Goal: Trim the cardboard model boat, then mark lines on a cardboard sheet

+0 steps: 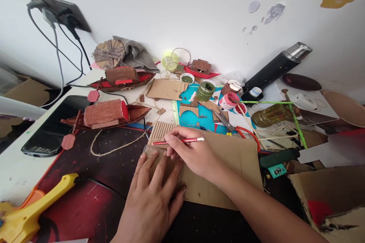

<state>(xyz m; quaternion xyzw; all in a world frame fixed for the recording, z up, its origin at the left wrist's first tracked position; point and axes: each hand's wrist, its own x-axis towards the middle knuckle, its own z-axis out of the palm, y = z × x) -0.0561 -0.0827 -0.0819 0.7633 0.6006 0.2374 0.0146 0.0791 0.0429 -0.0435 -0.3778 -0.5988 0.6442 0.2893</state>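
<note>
My right hand (pixel 188 148) pinches a red-and-white pencil (pixel 192 140), held almost level with its point toward the left. Below it, my left hand (pixel 155 182) lies flat with fingers spread, pressing on a brown cardboard sheet (pixel 225 167). Under its fingertips shows the edge of a thin, greyish flat piece, mostly hidden, whose kind I cannot tell. The sheet's upper left part is bare corrugated ridges (pixel 162 130). Just left of the hands, a brown model boat (pixel 107 114) with a red-ended cabin rests beside a loop of twine (pixel 114 155).
A yellow glue gun (pixel 42 209) lies front left, near a black phone (pixel 54 129). Behind are a second boat (pixel 122 76), a green paint jar (pixel 205 90) and orange-handled scissors (pixel 228 121). A black thermos (pixel 273 68) leans against the right wall.
</note>
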